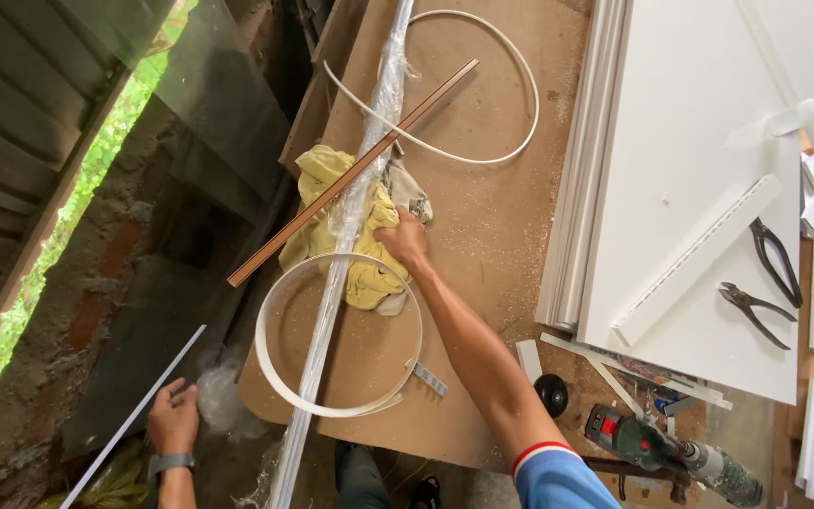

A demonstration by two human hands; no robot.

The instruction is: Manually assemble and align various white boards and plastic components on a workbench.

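My right hand (402, 238) reaches out over the brown workbench (482, 217) and grips a long bundle of strips wrapped in clear plastic (355, 188), right where it lies across a crumpled yellow cloth (317, 179). A thin brown wooden strip (350, 174) lies diagonally over the bundle. A white plastic hoop (270, 372) curls around the bundle nearer to me. My left hand (173, 417), with a watch on the wrist, is low at the left beside the bench and holds a thin white strip (134, 419).
A second white curved strip (520, 75) lies at the far end of the bench. White panels (690, 123) are stacked at the right, with a white profile (699, 259) and two pliers (770, 278) on them. A green power drill (671, 452) lies near the front right.
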